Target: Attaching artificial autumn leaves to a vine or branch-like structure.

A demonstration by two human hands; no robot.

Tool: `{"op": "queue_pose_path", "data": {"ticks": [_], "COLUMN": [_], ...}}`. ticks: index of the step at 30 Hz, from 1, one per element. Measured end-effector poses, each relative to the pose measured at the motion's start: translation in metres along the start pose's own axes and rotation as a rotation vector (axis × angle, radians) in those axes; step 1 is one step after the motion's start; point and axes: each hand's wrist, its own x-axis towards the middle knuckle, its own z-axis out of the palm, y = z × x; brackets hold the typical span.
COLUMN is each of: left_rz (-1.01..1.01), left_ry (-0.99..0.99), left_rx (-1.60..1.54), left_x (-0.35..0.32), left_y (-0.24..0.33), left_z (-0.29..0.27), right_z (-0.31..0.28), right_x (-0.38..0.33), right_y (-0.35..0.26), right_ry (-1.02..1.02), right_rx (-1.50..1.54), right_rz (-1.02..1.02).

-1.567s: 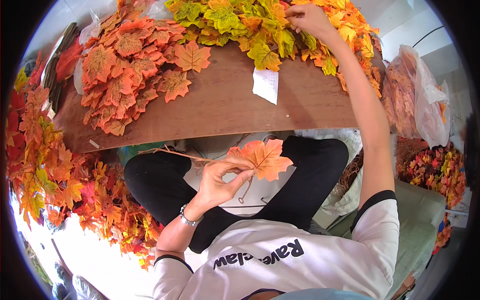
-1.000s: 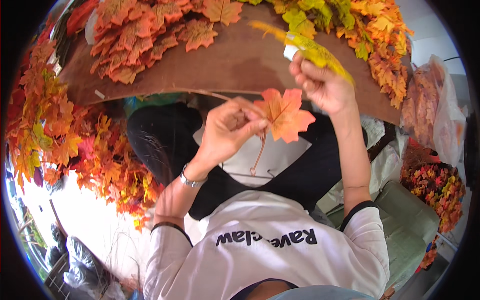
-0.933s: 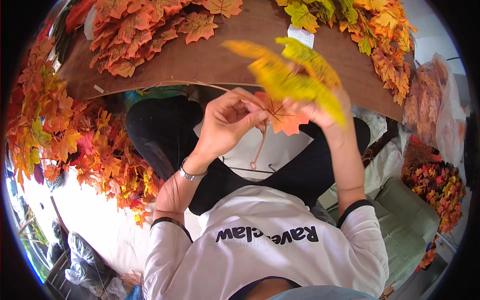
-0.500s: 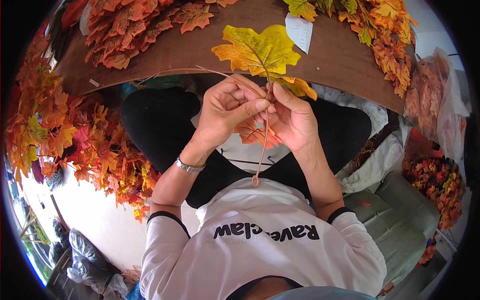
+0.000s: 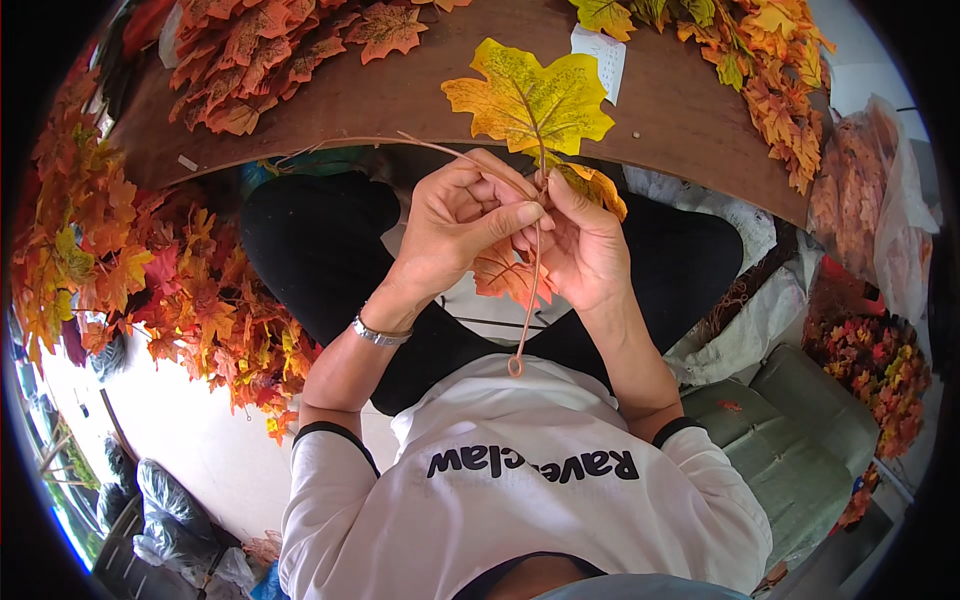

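Note:
Between my hands is an artificial autumn-leaf stem with a large yellow maple leaf (image 5: 545, 100) on top. A smaller orange-yellow leaf (image 5: 600, 190) shows behind my right fingers, and an orange-red leaf (image 5: 505, 272) hangs below them. The thin brown stem (image 5: 529, 300) runs down toward my shirt and ends in a small loop. My right hand (image 5: 585, 245) pinches the stem where the leaves join. Thumb and fingers of my left hand (image 5: 460, 225) are closed on a narrow brown strip (image 5: 440, 148) at the same joint; its loose end trails up to the left.
A curved brown tabletop (image 5: 400, 100) lies just beyond my hands, with piled orange leaves (image 5: 250, 60) at left and yellow-orange sprays (image 5: 775, 90) at right. A white paper tag (image 5: 600, 60) rests on it. Leaf garlands (image 5: 200, 290) hang at left; a green padded seat (image 5: 780, 440) stands at right.
The yellow leaf has shifted slightly right and up and turned a little. The stem's looped end has moved slightly right. Both hands keep their grip at the joint.

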Motion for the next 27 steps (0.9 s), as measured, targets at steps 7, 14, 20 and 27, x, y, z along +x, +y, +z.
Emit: {"op": "queue_pose_path", "data": {"ticks": [7,14,20,27], "left_rz": [0.024,0.007,0.008,0.026], "left_ry": [0.012,0.02,0.014,0.034], "left_rx": [0.009,0.013,0.015,0.012], "left_x": [0.0009,0.0007,0.0004,-0.0001], "left_y": [-0.005,-0.0035,-0.0035,-0.0054], "left_z": [-0.0017,-0.0015,-0.0008,-0.0016], "right_z": [-0.0031,-0.0001,0.0004,-0.0013], "right_x": [0.0019,0.0025,0.0017,0.0016], "right_y": [0.0021,0.002,0.0039,0.0073], "right_ry": [-0.04,0.022,0.028,0.013], "right_rx": [0.007,0.029,0.044,0.05], "right_rz": [-0.032,-0.016,-0.016,-0.047]}}
